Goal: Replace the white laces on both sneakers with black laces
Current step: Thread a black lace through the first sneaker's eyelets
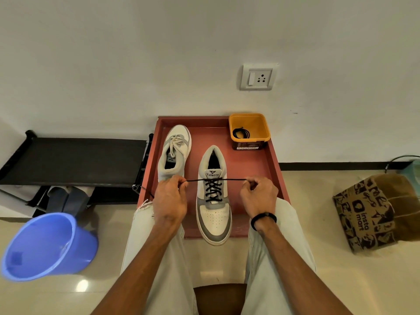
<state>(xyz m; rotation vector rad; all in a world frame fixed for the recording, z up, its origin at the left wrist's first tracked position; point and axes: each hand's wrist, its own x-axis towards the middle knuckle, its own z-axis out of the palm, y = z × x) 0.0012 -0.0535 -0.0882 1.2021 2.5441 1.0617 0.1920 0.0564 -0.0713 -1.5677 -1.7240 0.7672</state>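
Two white and grey sneakers lie on a red tray (pixel 268 169). The near sneaker (pixel 214 214) points its toe toward me and has a black lace (pixel 213 189) crossed through its eyelets. My left hand (pixel 170 201) pinches one end of that lace and my right hand (pixel 259 196) pinches the other, and the lace is stretched taut across the tongue. The far left sneaker (pixel 175 151) points away and still carries a white lace (pixel 176 142). A second black lace (pixel 241 133) lies coiled inside a yellow tub (pixel 249 130) at the tray's back right corner.
A blue bucket (pixel 47 246) lies tipped on the floor at the left. A black rack (pixel 72 160) stands along the wall to the left of the tray. A printed paper bag (pixel 372 212) sits at the right. My knees flank the tray's near edge.
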